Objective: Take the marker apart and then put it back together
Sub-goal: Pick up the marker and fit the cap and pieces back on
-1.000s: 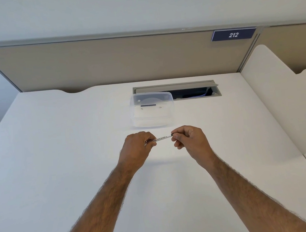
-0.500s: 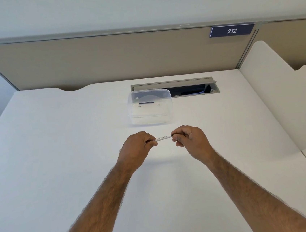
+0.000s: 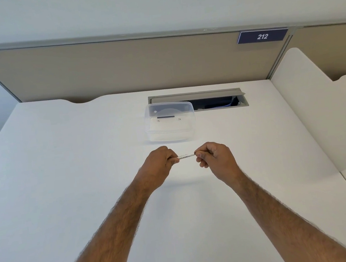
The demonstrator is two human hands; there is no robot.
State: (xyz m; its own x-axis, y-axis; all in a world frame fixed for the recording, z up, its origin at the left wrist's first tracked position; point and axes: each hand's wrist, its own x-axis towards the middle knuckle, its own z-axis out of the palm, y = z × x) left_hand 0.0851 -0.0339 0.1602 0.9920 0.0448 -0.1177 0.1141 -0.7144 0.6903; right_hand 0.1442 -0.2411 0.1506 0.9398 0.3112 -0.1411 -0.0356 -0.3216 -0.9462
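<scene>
A thin white marker (image 3: 186, 156) with dark print on its barrel is held level above the white desk (image 3: 66, 184), between both hands. My left hand (image 3: 158, 166) is closed around its left end. My right hand (image 3: 215, 158) pinches its right end, where a dark tip or cap just shows at the fingertips. Only the short middle stretch of the barrel is visible; both ends are hidden inside the fingers.
A clear plastic box (image 3: 170, 121) stands just beyond the hands. Behind it is an open cable slot (image 3: 218, 102) in the desk. A beige partition (image 3: 118, 68) with a "212" sign (image 3: 262, 36) closes the back, and a white divider (image 3: 314, 105) rises on the right.
Both hands have kept their grip on the marker in nearly the same spot. The view has shifted slightly; the visible gap between the hands looks a little shorter.
</scene>
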